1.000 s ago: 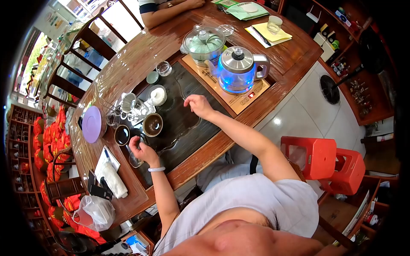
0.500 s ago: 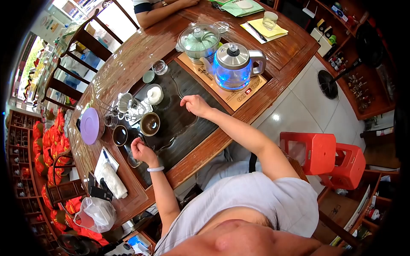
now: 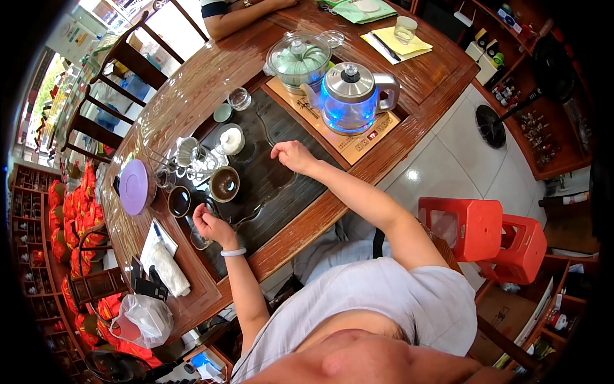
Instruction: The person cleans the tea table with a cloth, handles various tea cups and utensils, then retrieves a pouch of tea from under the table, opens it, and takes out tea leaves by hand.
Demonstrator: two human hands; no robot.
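Observation:
My left hand (image 3: pixel 213 229) hovers by the near left part of the dark tea tray (image 3: pixel 281 221), fingers loosely bent and apart, holding nothing. Just beyond it are a dark cup (image 3: pixel 179 201) and a brown bowl (image 3: pixel 224 184). A small clear glass (image 3: pixel 199 239) is partly hidden beside its fingers. Over the middle of the tray is my right hand (image 3: pixel 293 157), its fingers curled in with nothing seen in them. A white-topped lidded cup (image 3: pixel 231 139) and a glass pitcher (image 3: pixel 188 152) stand on the tray. To the right, a glass kettle (image 3: pixel 350 102) glows blue.
A glass pot (image 3: pixel 298 64) sits behind the kettle. Purple lid (image 3: pixel 133 187), rolled white cloth (image 3: pixel 169 272) and plastic bag (image 3: pixel 146 319) lie at left. Another person's forearm (image 3: pixel 240 19) rests on the far edge. Red stools (image 3: pixel 470 230) stand at right.
The view has shifted slightly since the oldest frame. My left hand's fingers have changed their bend a little; my right hand stays over the tray. The objects on the table keep their places.

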